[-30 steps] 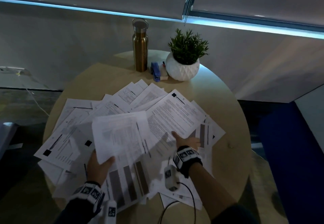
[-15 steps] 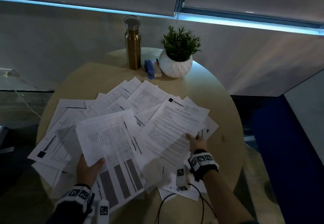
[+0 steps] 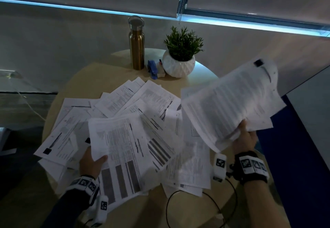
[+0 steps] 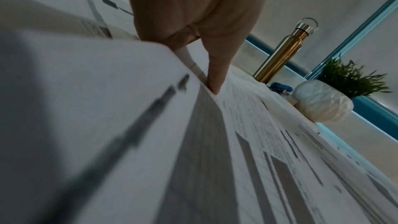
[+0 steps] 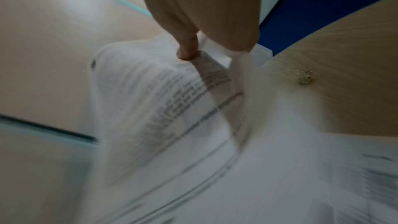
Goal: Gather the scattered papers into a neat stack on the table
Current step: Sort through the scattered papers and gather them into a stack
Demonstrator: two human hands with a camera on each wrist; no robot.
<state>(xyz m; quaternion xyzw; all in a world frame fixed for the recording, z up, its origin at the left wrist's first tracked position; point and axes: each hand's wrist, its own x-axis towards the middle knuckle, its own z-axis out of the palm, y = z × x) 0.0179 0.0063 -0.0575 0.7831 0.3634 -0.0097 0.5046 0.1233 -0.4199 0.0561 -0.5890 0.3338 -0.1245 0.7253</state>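
Observation:
Many printed white papers (image 3: 135, 101) lie fanned over the round wooden table (image 3: 92, 77). My left hand (image 3: 92, 163) pinches the near-left edge of a sheet with grey bars (image 3: 123, 149), thumb on top; in the left wrist view the thumb (image 4: 215, 77) presses that sheet (image 4: 237, 142). My right hand (image 3: 245, 138) grips a few text sheets (image 3: 230, 106) lifted off the table at the right, tilted up and blurred. The right wrist view shows the thumb (image 5: 187, 48) on those curling sheets (image 5: 163, 101).
At the table's far side stand a gold metal bottle (image 3: 136, 43), a blue stapler (image 3: 152, 69) and a potted plant in a white pot (image 3: 178, 63). A small shiny object (image 5: 304, 77) lies on bare wood at the right. A black cable (image 3: 178, 201) loops near the front edge.
My right hand took hold of the text sheets it was resting on and lifted them up and to the right. The left hand keeps its hold on the barred sheet.

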